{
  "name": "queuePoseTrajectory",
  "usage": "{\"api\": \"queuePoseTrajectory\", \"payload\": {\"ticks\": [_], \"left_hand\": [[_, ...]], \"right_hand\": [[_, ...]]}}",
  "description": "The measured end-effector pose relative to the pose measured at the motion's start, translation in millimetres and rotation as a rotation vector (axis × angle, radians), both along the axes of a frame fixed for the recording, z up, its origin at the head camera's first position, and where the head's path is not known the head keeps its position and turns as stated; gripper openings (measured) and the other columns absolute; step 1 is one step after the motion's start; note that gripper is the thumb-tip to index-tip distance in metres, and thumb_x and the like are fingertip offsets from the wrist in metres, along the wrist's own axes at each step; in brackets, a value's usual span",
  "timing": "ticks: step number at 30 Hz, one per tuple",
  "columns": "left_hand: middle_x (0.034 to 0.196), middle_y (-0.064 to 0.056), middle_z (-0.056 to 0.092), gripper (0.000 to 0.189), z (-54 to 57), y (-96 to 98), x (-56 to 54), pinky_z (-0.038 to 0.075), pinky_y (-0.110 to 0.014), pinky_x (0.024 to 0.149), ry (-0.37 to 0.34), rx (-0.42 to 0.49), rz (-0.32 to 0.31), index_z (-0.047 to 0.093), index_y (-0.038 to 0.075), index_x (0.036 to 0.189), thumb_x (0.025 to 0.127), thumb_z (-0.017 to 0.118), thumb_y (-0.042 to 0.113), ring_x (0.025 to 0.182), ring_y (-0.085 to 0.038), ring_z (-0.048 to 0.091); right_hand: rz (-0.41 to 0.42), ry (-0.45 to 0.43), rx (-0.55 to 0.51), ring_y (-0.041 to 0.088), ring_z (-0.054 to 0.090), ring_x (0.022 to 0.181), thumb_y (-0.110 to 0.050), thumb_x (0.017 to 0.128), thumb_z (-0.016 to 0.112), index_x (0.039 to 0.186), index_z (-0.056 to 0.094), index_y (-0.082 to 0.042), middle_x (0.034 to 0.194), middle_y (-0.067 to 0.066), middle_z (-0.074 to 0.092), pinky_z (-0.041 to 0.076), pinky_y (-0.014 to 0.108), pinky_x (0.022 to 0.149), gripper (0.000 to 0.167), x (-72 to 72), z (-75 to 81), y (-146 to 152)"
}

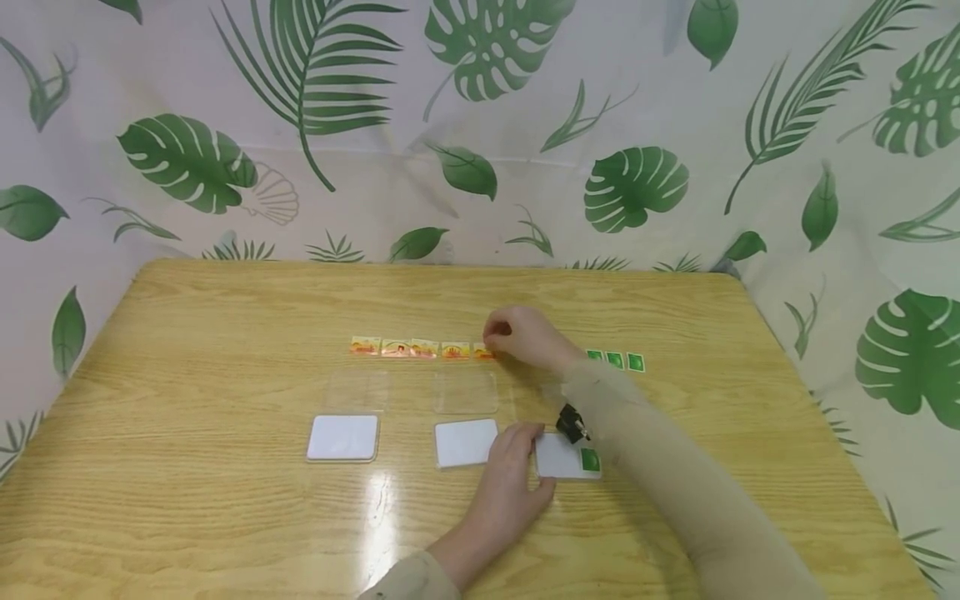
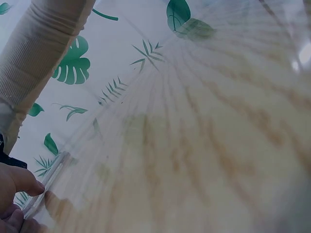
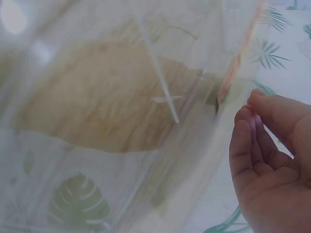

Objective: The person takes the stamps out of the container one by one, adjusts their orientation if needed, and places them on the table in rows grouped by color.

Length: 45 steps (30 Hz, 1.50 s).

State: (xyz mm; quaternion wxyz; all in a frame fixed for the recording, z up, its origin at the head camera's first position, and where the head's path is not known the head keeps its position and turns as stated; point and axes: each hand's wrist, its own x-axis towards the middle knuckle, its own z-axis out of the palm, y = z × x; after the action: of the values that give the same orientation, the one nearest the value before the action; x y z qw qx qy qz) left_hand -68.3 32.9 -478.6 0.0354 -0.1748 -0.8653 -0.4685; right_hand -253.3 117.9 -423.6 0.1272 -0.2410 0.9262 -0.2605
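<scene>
My left hand (image 1: 510, 479) grips the left end of a white card in a clear case (image 1: 557, 454), thumb at the near edge and fingers at the far edge. A small green square sticker (image 1: 591, 459) lies on this card's right side. The left wrist view shows the fingers (image 2: 24, 180) on the case's edge. My right hand (image 1: 528, 337) is over the right end of a row of small orange-yellow stickers (image 1: 424, 348). In the right wrist view its thumb and fingertips meet beside the row's end; nothing shows between them.
Two more white cards, a left one (image 1: 343, 437) and a middle one (image 1: 465, 442), lie on the wooden table (image 1: 187, 500). Clear plastic lids (image 1: 467, 393) lie behind them. Green stickers (image 1: 615, 360) sit right of the right hand. Leaf-patterned cloth (image 1: 337, 208) hangs around the table.
</scene>
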Motion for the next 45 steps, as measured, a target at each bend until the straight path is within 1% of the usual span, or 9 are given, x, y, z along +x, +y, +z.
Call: {"api": "queuePoseTrajectory", "payload": {"ticks": [2, 6, 12, 22, 26, 31, 34, 39, 45], "left_hand": [[0.128, -0.01, 0.051, 0.06, 0.7, 0.4, 0.0, 0.042, -0.03, 0.101, 0.008, -0.003, 0.003, 0.047, -0.002, 0.13, 0.077, 0.073, 0.004, 0.117, -0.022, 0.046], [0.127, -0.011, 0.051, 0.059, 1.2, 0.9, 0.1, 0.043, -0.029, 0.1, 0.021, -0.007, 0.0, 0.047, -0.002, 0.129, 0.077, 0.073, 0.003, 0.116, -0.022, 0.047], [0.127, -0.01, 0.051, 0.059, 2.2, 1.0, 0.0, 0.044, -0.029, 0.098, 0.007, -0.008, -0.005, 0.047, -0.002, 0.129, 0.078, 0.075, 0.003, 0.116, -0.022, 0.047], [0.129, -0.011, 0.05, 0.059, 2.2, 0.9, 0.5, 0.043, -0.03, 0.1, -0.025, -0.008, -0.005, 0.047, -0.001, 0.13, 0.078, 0.074, 0.004, 0.117, -0.022, 0.047], [0.129, -0.011, 0.05, 0.059, 1.9, 0.9, 1.2, 0.044, -0.03, 0.1, -0.024, -0.004, -0.005, 0.046, -0.001, 0.131, 0.079, 0.074, 0.003, 0.116, -0.022, 0.047], [0.129, -0.011, 0.049, 0.059, 1.6, 0.9, 0.7, 0.043, -0.029, 0.1, -0.02, -0.011, -0.001, 0.045, -0.001, 0.132, 0.08, 0.073, 0.004, 0.117, -0.022, 0.046], [0.129, -0.011, 0.049, 0.059, 1.6, 1.1, 0.5, 0.042, -0.029, 0.101, -0.017, -0.016, -0.002, 0.045, -0.001, 0.131, 0.08, 0.073, 0.004, 0.118, -0.022, 0.046], [0.13, -0.01, 0.049, 0.06, 1.7, 0.8, 0.9, 0.042, -0.029, 0.102, -0.021, -0.017, -0.006, 0.045, -0.001, 0.132, 0.08, 0.074, 0.004, 0.119, -0.022, 0.045], [0.129, -0.01, 0.049, 0.059, 2.1, 0.3, 1.4, 0.043, -0.028, 0.1, -0.004, -0.022, -0.008, 0.045, -0.001, 0.131, 0.08, 0.074, 0.004, 0.117, -0.022, 0.046]], "right_hand": [[-0.009, -0.004, -0.024, 0.017, 0.055, 0.083, -0.011, 0.092, 0.064, 0.091, 0.068, -0.008, 0.086, 0.001, 0.063, 0.05, 0.031, 0.077, 0.005, 4.1, 2.5, 4], [0.018, 0.001, -0.054, 0.017, 0.055, 0.083, -0.011, 0.09, 0.067, 0.092, 0.069, -0.007, 0.088, 0.002, 0.064, 0.05, 0.032, 0.076, 0.005, 16.0, 7.9, 17], [0.044, -0.024, -0.046, 0.015, 0.057, 0.081, -0.013, 0.091, 0.067, 0.094, 0.069, -0.007, 0.086, 0.0, 0.064, 0.051, 0.031, 0.073, 0.008, 39.9, 14.0, 44], [0.03, -0.096, -0.038, 0.011, 0.055, 0.075, -0.014, 0.086, 0.072, 0.093, 0.068, -0.008, 0.081, -0.005, 0.061, 0.05, 0.027, 0.066, 0.01, 80.0, 11.0, 91], [0.028, -0.084, -0.023, 0.009, 0.054, 0.074, -0.013, 0.084, 0.074, 0.091, 0.068, -0.009, 0.08, -0.007, 0.061, 0.05, 0.024, 0.065, 0.01, 93.0, 6.4, 105], [0.019, -0.082, -0.005, 0.01, 0.052, 0.072, -0.013, 0.084, 0.074, 0.087, 0.067, -0.011, 0.078, -0.008, 0.059, 0.048, 0.023, 0.063, 0.008, 101.9, 5.2, 115], [0.007, -0.113, 0.01, 0.011, 0.05, 0.07, -0.017, 0.081, 0.077, 0.084, 0.064, -0.013, 0.075, -0.007, 0.056, 0.045, 0.023, 0.061, 0.014, 105.8, 7.0, 118], [0.02, -0.144, 0.026, 0.011, 0.048, 0.068, -0.026, 0.076, 0.08, 0.081, 0.059, -0.012, 0.073, -0.006, 0.053, 0.043, 0.024, 0.059, 0.026, 109.9, 8.8, 123], [0.028, -0.142, 0.044, 0.011, 0.047, 0.067, -0.024, 0.072, 0.083, 0.081, 0.057, -0.011, 0.073, -0.004, 0.052, 0.043, 0.023, 0.057, 0.03, 112.0, 7.9, 122]]}}
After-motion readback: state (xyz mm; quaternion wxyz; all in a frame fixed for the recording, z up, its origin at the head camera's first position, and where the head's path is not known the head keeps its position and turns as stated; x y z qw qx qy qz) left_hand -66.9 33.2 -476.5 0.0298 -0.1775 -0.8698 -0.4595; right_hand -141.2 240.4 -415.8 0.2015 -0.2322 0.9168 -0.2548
